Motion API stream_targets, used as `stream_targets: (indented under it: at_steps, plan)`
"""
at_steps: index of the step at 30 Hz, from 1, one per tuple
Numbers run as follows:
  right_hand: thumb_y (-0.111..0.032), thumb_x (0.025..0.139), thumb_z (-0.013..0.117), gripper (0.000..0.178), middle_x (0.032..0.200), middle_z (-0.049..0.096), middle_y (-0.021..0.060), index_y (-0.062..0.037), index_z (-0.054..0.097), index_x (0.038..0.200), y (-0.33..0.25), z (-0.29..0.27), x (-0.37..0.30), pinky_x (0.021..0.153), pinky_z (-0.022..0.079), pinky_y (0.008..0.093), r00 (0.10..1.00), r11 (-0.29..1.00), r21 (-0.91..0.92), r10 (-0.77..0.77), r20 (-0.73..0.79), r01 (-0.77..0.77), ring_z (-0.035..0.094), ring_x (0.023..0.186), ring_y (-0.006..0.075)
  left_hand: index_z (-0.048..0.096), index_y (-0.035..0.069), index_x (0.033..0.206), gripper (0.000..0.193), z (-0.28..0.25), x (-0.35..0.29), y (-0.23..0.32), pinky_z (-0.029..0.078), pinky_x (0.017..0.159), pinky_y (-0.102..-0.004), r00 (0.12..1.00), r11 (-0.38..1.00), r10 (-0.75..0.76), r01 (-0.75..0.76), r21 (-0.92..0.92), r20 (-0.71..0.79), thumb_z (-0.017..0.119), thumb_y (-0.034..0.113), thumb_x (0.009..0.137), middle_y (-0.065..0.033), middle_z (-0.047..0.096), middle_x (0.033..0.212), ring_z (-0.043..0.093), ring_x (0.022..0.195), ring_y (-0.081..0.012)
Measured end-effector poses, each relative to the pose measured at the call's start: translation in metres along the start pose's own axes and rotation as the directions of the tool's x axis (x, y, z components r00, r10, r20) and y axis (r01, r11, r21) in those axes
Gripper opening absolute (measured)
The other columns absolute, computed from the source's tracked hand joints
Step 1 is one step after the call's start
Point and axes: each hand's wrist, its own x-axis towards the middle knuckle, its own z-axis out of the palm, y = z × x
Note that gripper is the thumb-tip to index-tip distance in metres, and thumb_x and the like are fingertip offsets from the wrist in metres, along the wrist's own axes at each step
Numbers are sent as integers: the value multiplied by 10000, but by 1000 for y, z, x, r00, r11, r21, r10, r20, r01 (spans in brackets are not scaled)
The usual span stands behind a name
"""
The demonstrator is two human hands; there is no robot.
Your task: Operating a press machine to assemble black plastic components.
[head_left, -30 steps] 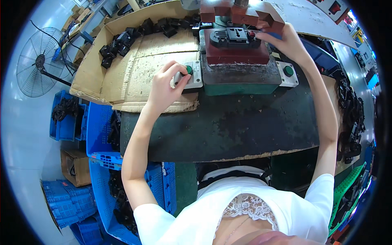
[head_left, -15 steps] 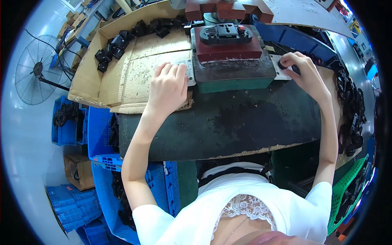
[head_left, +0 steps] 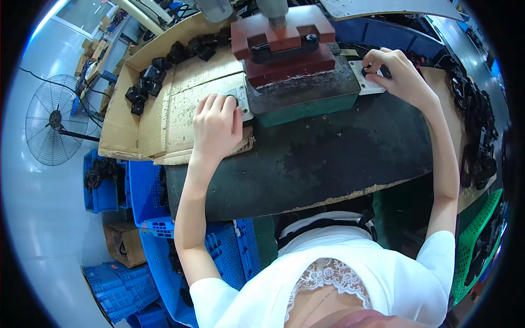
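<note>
My left hand (head_left: 214,124) lies over the left metal plate (head_left: 245,109), its bent fingers beside a black push button (head_left: 233,99) and holding nothing visible. At the right plate (head_left: 371,86) my right hand (head_left: 403,76) hovers with curled fingers and the thumb apart, the fingertips close to another black button (head_left: 365,71). Between the hands, the red upper block (head_left: 284,31) of a press sits down over a black plastic part (head_left: 284,52), mostly hidden. Beneath that part is a dark red lower block (head_left: 292,71) on a green-sided base (head_left: 306,113).
A cardboard tray (head_left: 188,109) with several black pieces (head_left: 150,79) lies to the left. Black parts (head_left: 476,126) are piled along the right. Blue crates (head_left: 219,249) stand low left, a green basket (head_left: 473,246) low right. A fan (head_left: 54,120) stands at far left.
The press's upper red block has come down over the black part. My left hand has eased back, uncovering its button. My right fingers have lifted slightly. The whole view has shifted.
</note>
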Motion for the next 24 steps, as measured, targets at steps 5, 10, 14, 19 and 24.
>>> stream_targets:
  at_steps: [5, 10, 14, 19, 24]
  plan:
    - [-53, 781, 645, 122, 783, 653, 83, 5, 561, 848, 5, 3, -5, 769, 473, 330, 998, 984, 173, 56, -16, -52, 629, 767, 241, 543, 30, 757, 91, 8, -2, -2, 442, 795, -408, 1000, 1000, -2, 2, -1, -30, 603, 96, 741, -118, 582, 813, 567, 838, -317]
    - [-118, 813, 627, 142, 861, 663, 133, -1, 627, 894, 47, 7, -31, 756, 486, 313, 964, 978, 144, 175, -198, -148, 651, 792, 239, 548, 16, 686, 114, 9, -18, -10, 452, 795, -407, 995, 996, -53, 46, -78, -86, 638, 59, 742, -132, 606, 876, 587, 882, -329]
    - [-85, 796, 609, 138, 896, 650, 149, -2, 629, 905, 139, -23, -90, 778, 475, 354, 831, 871, -142, 383, -403, -470, 619, 852, 306, 500, -2, 630, 189, 14, -16, -9, 458, 705, -368, 977, 941, -173, 125, -315, -128, 639, 16, 757, -129, 595, 848, 596, 844, -306]
    - [-189, 815, 615, 227, 950, 641, 164, -28, 622, 976, 215, -57, -158, 792, 482, 400, 718, 643, -354, 482, -502, -679, 609, 927, 329, 539, -8, 820, 70, 18, 0, -14, 446, 762, -350, 959, 869, -263, 187, -458, -109, 599, 27, 809, -147, 591, 905, 580, 867, -285]
    - [-489, 846, 527, 519, 1103, 588, 179, -41, 555, 1106, 223, -49, -170, 837, 479, 447, 430, 203, -491, 806, -407, -847, 573, 1025, 342, 458, 27, 1239, 414, 24, 28, -16, 403, 925, -358, 955, 802, -273, 158, -576, -118, 593, 149, 868, -155, 480, 1251, 501, 1127, -266]
